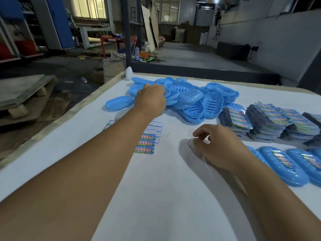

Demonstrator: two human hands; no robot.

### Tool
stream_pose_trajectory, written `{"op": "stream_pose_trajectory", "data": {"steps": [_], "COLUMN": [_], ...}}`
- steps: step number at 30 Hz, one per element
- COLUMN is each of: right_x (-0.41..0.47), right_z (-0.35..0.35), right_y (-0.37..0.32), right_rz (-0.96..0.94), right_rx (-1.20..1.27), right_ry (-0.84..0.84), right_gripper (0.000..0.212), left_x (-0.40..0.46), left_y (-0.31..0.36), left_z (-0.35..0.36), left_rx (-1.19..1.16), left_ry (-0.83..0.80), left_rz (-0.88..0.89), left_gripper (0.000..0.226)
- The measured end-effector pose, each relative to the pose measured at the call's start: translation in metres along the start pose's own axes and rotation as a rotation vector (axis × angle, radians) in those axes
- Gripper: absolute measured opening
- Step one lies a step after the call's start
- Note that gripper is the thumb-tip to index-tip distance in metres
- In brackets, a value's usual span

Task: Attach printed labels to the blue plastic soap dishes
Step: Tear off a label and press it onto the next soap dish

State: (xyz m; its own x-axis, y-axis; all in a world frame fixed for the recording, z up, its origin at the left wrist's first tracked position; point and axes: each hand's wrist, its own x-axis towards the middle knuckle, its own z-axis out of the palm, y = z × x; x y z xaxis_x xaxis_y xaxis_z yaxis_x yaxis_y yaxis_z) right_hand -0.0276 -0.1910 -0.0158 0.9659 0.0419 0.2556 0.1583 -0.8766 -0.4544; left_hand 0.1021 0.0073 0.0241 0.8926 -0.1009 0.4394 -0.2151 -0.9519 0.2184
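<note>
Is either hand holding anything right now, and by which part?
Left hand reaches into the pile of blue plastic soap dishes; its grip is hidden. Right hand looks curled, apparently empty.

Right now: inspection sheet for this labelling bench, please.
Surface: white table, bare in front.
Job's things: heap of unlabelled blue soap dishes at the far side; label sheet under the left forearm; label stacks on the right; labelled dishes near right.
Clutter: white object at the far corner.
Grippers: left hand reaching into the heap, its fingers hidden; right hand curled, apparently pinching something clear.
Cables: nothing seen.
Surroundings: dim workshop, pallet at left.
</note>
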Motion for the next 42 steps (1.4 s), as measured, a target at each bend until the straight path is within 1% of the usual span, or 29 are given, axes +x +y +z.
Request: {"op": "stream_pose_trajectory", "data": {"steps": [3, 5, 7, 9, 11, 13, 15, 18, 20, 23, 27, 29, 31, 32, 33, 35, 36, 37, 38, 39, 42], "right_x": [0.001, 0.000, 0.000, 0.001, 0.002, 0.002, 0.001, -0.001, -0.002, -0.001, -0.003, -0.002, -0.002, -0.002, -0.002, -0.003, -0.005, -0.006, -0.007, -0.008, -0.009], "right_z": [0.000, 0.000, 0.000, -0.001, -0.002, -0.004, -0.005, -0.004, -0.002, -0.002, -0.004, -0.005, -0.007, -0.007, -0.008, -0.009, -0.010, -0.011, -0.012, -0.013, -0.014], "right_y": [-0.001, -0.002, -0.003, -0.004, -0.006, -0.008, -0.010, -0.011, -0.011, -0.010, -0.008, -0.006, -0.004, -0.003, -0.002, -0.001, 0.000, 0.000, 0.000, 0.001, 0.004], "right_rz": [-0.005, -0.005, -0.003, -0.007, -0.022, -0.056, -0.104, -0.134, -0.141, -0.131, -0.134, -0.118, -0.092, -0.085, -0.082, -0.076, -0.071, -0.066, -0.063, -0.062, -0.077], "right_rx": [0.004, 0.015, 0.030, 0.054, 0.107, 0.173, 0.226, 0.261, 0.239, 0.201, 0.135, 0.106, 0.104, 0.107, 0.109, 0.100, 0.090, 0.087, 0.092, 0.098, 0.105], "right_ry": [-0.001, 0.003, 0.029, 0.089, 0.171, 0.267, 0.333, 0.287, 0.235, 0.179, 0.129, 0.109, 0.092, 0.085, 0.074, 0.020, -0.024, -0.072, -0.115, -0.145, -0.195], "right_gripper": [0.023, 0.022, 0.021, 0.024, 0.033, 0.046, 0.059, 0.075, 0.072, 0.060, 0.061, 0.063, 0.064, 0.063, 0.063, 0.062, 0.063, 0.065, 0.068, 0.070, 0.065], "left_x": [-0.001, -0.004, -0.012, -0.024, -0.038, -0.053, -0.069, -0.090, -0.100, -0.104, -0.105, -0.104, -0.104, -0.104, -0.102, -0.101, -0.101, -0.100, -0.098, -0.096, -0.093], "left_y": [-0.001, -0.002, 0.000, 0.005, 0.012, 0.019, 0.026, 0.035, 0.040, 0.038, 0.034, 0.034, 0.031, 0.027, 0.021, 0.008, 0.003, -0.001, -0.005, -0.009, -0.016], "left_z": [0.000, -0.004, -0.012, -0.024, -0.033, -0.036, -0.034, -0.027, -0.025, -0.022, -0.022, -0.024, -0.025, -0.024, -0.023, -0.021, -0.022, -0.022, -0.023, -0.023, -0.024], "left_rx": [-0.018, -0.101, -0.266, -0.459, -0.631, -0.856, -1.073, -1.396, -1.599, -1.665, -1.648, -1.623, -1.499, -1.318, -1.054, -0.526, -0.361, -0.261, -0.185, -0.119, 0.101], "left_ry": [0.056, 0.156, 0.294, 0.418, 0.448, 0.347, 0.163, -0.073, -0.190, -0.295, -0.379, -0.407, -0.405, -0.360, -0.285, -0.076, 0.005, 0.041, 0.037, -0.003, -0.159], "left_rz": [-0.015, -0.020, -0.018, -0.031, -0.088, -0.208, -0.356, -0.522, -0.611, -0.682, -0.738, -0.706, -0.632, -0.551, -0.444, -0.271, -0.228, -0.208, -0.209, -0.224, -0.259], "left_gripper": [0.025, 0.017, 0.018, 0.021, 0.021, 0.020, 0.022, 0.030, 0.031, 0.028, 0.023, 0.021, 0.022, 0.024, 0.027, 0.030, 0.030, 0.029, 0.027, 0.027, 0.039]}}
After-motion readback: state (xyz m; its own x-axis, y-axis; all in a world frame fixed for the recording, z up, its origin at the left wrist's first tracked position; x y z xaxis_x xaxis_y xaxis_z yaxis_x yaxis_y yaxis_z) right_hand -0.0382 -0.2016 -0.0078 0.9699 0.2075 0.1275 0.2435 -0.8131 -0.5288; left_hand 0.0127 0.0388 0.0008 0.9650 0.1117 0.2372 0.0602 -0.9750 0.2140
